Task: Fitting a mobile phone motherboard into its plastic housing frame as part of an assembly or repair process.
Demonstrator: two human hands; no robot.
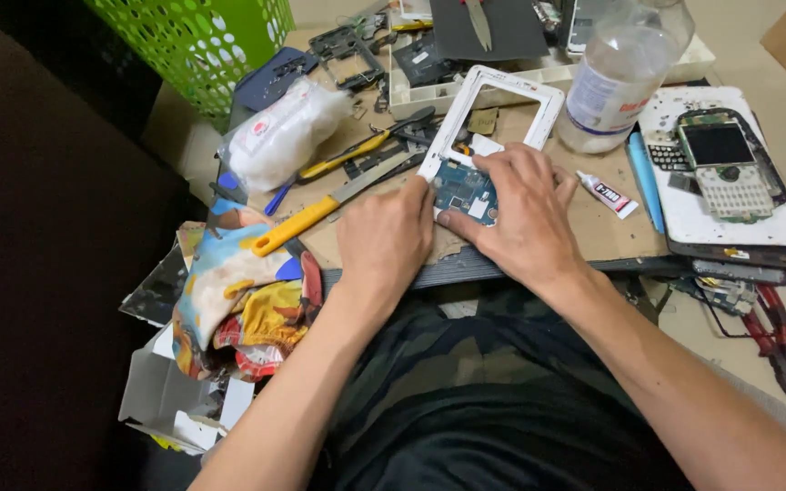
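Both hands, left hand (384, 238) and right hand (516, 211), are pressing curled fingers onto a blue circuit board (464, 193) in a white phone frame (488, 114); a clear plastic bottle (620, 77) is standing nearby, contents unclear.

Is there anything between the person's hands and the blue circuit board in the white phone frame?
Nothing visible. The left hand and the right hand already rest on the blue circuit board inside the white phone frame. The yellow-handled tool lies to the side.
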